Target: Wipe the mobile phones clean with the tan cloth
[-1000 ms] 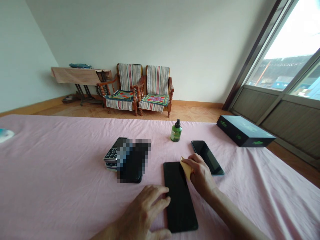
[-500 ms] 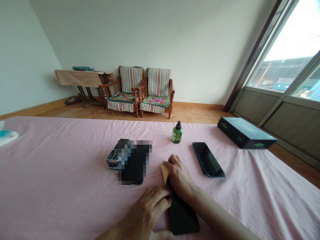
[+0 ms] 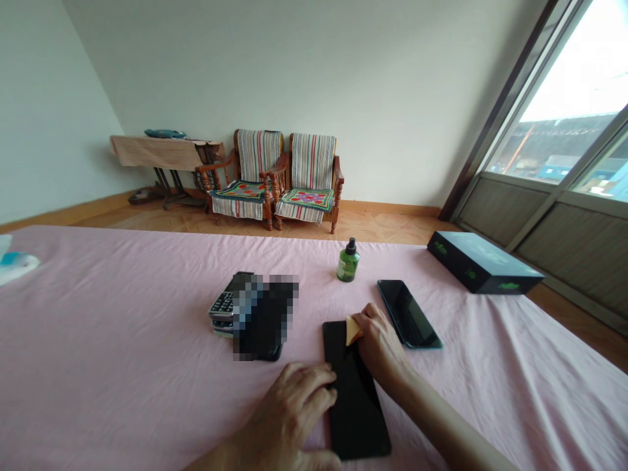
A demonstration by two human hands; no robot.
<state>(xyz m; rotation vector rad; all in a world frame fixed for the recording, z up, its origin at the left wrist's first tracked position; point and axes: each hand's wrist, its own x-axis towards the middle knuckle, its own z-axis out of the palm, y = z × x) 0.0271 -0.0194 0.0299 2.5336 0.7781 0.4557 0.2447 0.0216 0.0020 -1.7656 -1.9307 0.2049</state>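
A black phone (image 3: 354, 405) lies on the pink cloth, its dark face up. My left hand (image 3: 294, 409) rests beside its left edge, fingers apart, with fingertips touching that edge and the thumb near the lower corner. Closed on a small folded pale yellow cloth (image 3: 352, 331), my right hand (image 3: 380, 337) presses it on the phone's far right part. A second phone (image 3: 409, 314) lies to the right of that hand. Farther left are a stack of keypad phones (image 3: 224, 305) and a dark phone (image 3: 262, 327), partly blurred out.
The pink cloth (image 3: 122, 366) covers the whole work surface. A green pump bottle (image 3: 348, 263) stands beyond my hands. At the far right edge sits a black box (image 3: 483, 261). A white and blue packet (image 3: 17, 261) is at far left; two armchairs (image 3: 307, 176) stand by the wall.
My right hand has moved right with the yellow cloth, from the phone's far left corner toward its right edge, uncovering the phone's far end. My left hand stays almost in place.
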